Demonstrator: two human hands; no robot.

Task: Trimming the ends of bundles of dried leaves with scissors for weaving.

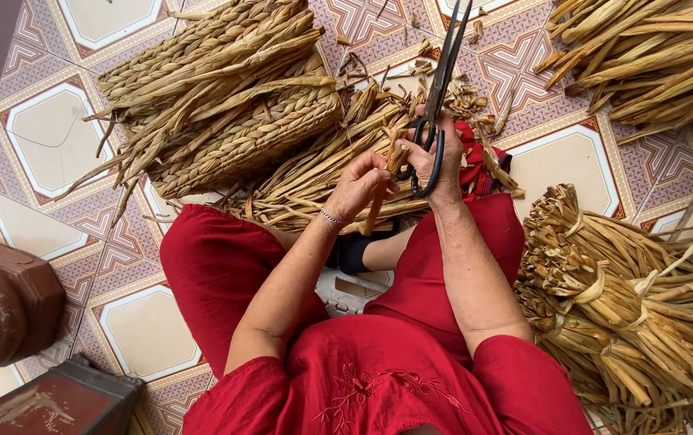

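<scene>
Sitting low on a patterned tile floor (pixel 48 129) with pink and cream octagon shapes, a person in red clothes is working with dried plant stuff all around. The right hand (pixel 435 165) is holding one pair of long black metal scissors (pixel 440 89), grip closed through the handle loops, blades pointing up and away, nearly closed. The left hand (pixel 360 184) is pinching a thin tan dried leaf strip (pixel 374 211) just beside the scissors handle, grip tight on it.

Counting the piles: one heap of braided straw-coloured rope (pixel 225 105) is lying upper left, one loose heap of dried strips (pixel 314 181) is spreading right in front of the knees, one stack of flat leaves (pixel 644 56) is sitting top right, and one pile of tied bundles (pixel 628 314) is resting at the right. Two dark brown wooden furniture pieces (pixel 8 306) are poking in at lower left.
</scene>
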